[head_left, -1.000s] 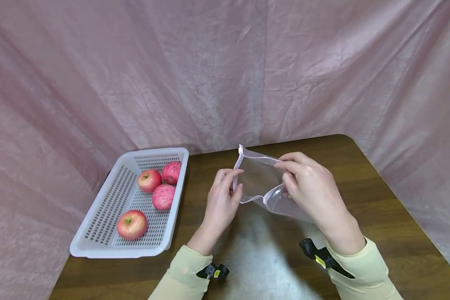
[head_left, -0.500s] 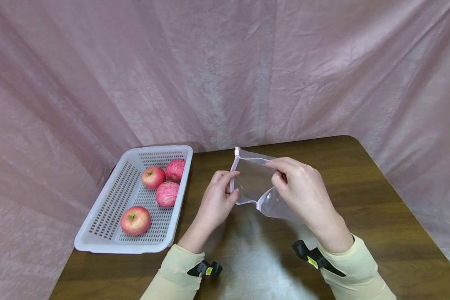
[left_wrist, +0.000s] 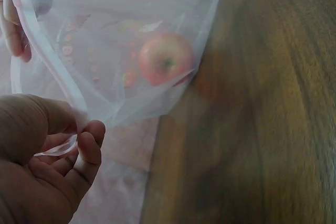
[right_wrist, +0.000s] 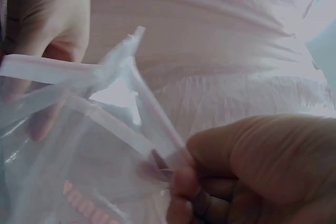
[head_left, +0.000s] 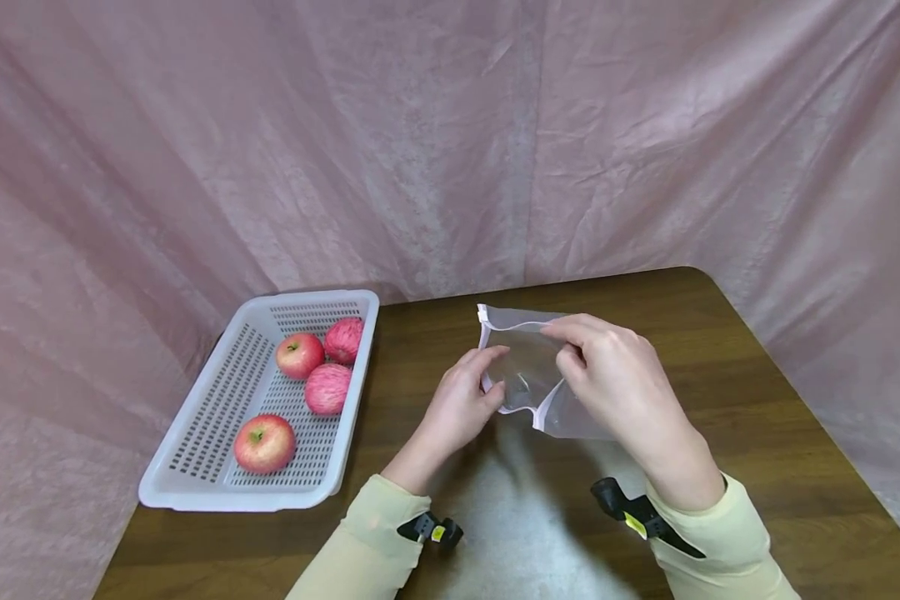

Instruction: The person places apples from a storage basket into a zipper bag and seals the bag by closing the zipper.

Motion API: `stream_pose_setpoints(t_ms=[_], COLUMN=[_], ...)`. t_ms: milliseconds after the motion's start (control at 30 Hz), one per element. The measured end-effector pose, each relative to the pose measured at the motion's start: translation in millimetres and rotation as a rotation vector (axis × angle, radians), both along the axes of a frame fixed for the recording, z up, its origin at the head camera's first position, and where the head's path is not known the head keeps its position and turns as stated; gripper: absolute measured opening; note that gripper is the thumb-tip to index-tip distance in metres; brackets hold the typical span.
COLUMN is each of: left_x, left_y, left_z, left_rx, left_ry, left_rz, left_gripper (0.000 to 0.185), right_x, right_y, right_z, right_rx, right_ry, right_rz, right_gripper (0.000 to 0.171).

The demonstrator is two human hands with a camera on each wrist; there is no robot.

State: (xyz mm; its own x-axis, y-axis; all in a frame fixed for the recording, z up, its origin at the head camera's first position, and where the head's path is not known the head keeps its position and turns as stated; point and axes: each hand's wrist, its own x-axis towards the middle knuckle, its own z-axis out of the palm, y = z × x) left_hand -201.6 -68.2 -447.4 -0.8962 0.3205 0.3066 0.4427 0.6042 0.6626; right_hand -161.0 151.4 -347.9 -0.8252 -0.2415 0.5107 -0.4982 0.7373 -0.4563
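Observation:
A clear zip bag [head_left: 521, 362] with a pale pink strip along its mouth is held over the table, its mouth spread apart. My left hand [head_left: 459, 404] pinches the strip on the left side between thumb and fingers. On the other side, my right hand [head_left: 621, 379] grips the bag's edge and covers much of its body. Through the film in the left wrist view shows a red apple [left_wrist: 167, 59], near the end away from the mouth. Red printed marks [right_wrist: 89, 205] show on the bag in the right wrist view.
To the left stands a white slotted plastic basket [head_left: 195, 492]. In it lie a red apple [head_left: 264, 444] near the front and several more towards the back right. A pink curtain [head_left: 457, 150] hangs behind the wooden table [head_left: 727, 433].
The left hand has shifted slightly right, its fingers reaching further over the bag's mouth. The mouth's far left corner has dropped a little. The right hand keeps its grip; the camera has moved slightly.

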Motion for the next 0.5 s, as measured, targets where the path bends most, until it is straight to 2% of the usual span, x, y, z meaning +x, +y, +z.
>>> stream_pose_setpoints(t_ms=[233,500], left_x=[-15.6,-19.1], left_y=[19,20], left_z=[-9.4,-8.7], left_rx=[-0.038,-0.019], left_ry=[-0.010,-0.014], left_rz=[-0.029,-0.001], left_gripper=[0.047,0.048], right_x=[-9.6,-16.3], right_y=[13,13], right_z=[-4.3,-10.5], right_rx=[0.093,0.092], right_ry=[-0.095,-0.056], right_rz=[0.009,0.019], right_gripper=[0.043,0.042])
